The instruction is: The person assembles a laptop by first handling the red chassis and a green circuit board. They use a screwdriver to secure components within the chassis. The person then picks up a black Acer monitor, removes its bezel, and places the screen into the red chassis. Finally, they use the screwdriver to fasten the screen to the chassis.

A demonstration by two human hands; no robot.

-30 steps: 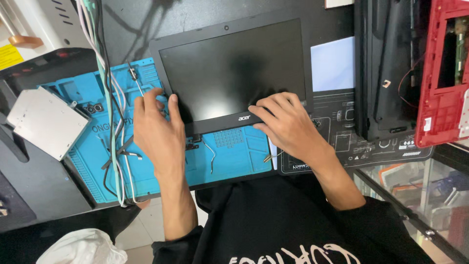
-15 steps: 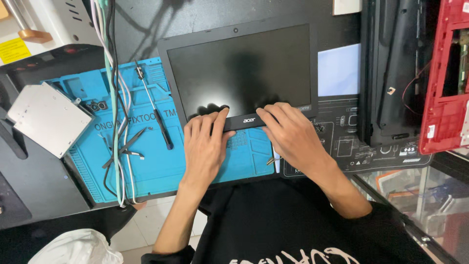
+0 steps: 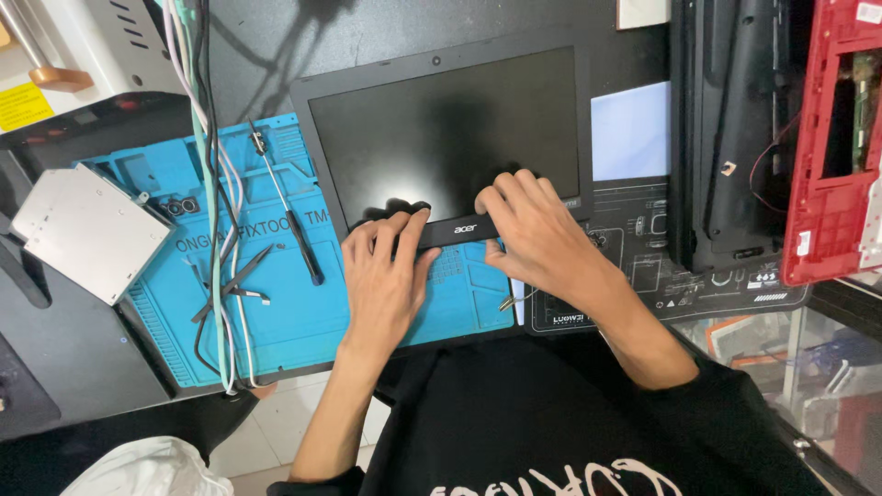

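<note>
Both hands press on the near bezel edge of a black laptop screen panel [image 3: 446, 138] lying flat, half on the blue repair mat [image 3: 285, 312]: the left hand [image 3: 386, 280] has fingers spread over the lower-left corner, and the right hand [image 3: 537, 230] is curled on the bezel's right part, neither closed around it. Left of the left hand lie a screwdriver [image 3: 289, 216], tweezers [image 3: 230, 285] and hanging cables [image 3: 216, 184], with a silver drive [image 3: 83, 230] and a yellow label [image 3: 23, 106] further out. Right of the right hand a red laptop shell [image 3: 831, 156] crowds the edge.
</note>
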